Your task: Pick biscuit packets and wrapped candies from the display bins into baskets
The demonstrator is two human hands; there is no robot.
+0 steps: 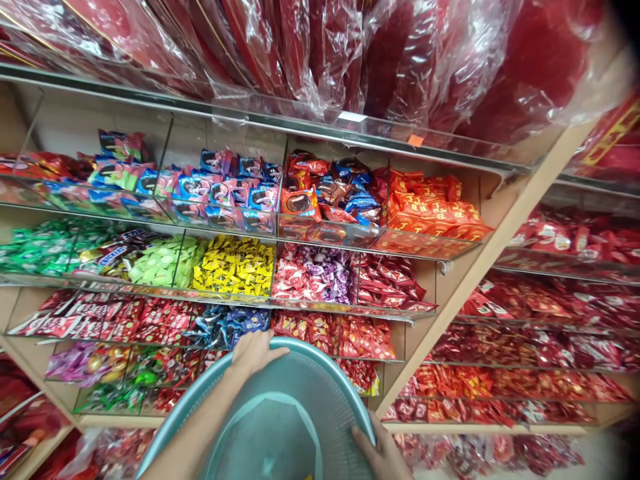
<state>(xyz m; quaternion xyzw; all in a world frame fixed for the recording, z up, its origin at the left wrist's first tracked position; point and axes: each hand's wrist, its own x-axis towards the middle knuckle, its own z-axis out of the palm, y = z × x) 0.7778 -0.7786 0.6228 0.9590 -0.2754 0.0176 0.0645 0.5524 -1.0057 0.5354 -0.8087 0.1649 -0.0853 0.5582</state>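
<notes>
One basket [320, 357] | left hand [254, 352]: curled over far rim | right hand [376, 445]: gripping side rim

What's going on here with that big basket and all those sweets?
A person is holding a big green plastic basket. The left hand has its grip on the far rim, and the right hand has its grip on the right side. In front is a shelf unit with wrapped sweets sorted by kind, like the yellow sweets. A small yellow bit seems to be inside the basket, too little to name.
</notes>
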